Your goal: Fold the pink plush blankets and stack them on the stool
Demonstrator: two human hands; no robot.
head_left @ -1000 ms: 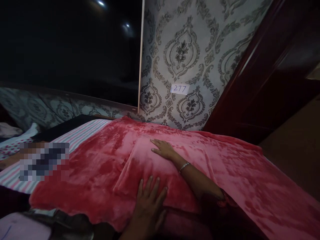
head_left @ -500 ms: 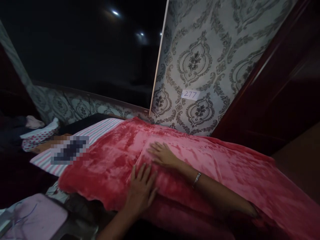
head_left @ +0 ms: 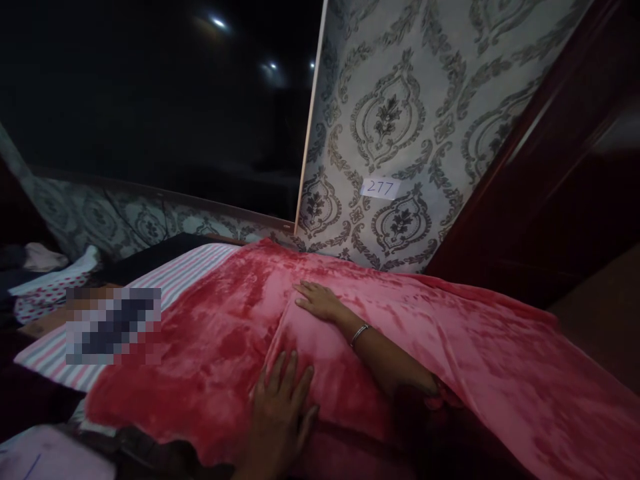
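Both hands spread flat on red blanket [head_left: 210,347]; left hand [head_left: 280,407] slid nearer vs. before, right hand [head_left: 320,303] stayed.

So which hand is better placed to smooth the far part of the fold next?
Probably the right hand: it lies flat at the far end of the raised fold in the red blanket, near the wallpapered wall. The left hand presses the near edge.

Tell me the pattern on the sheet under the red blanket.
Pink and white stripes on the sheet, head view.
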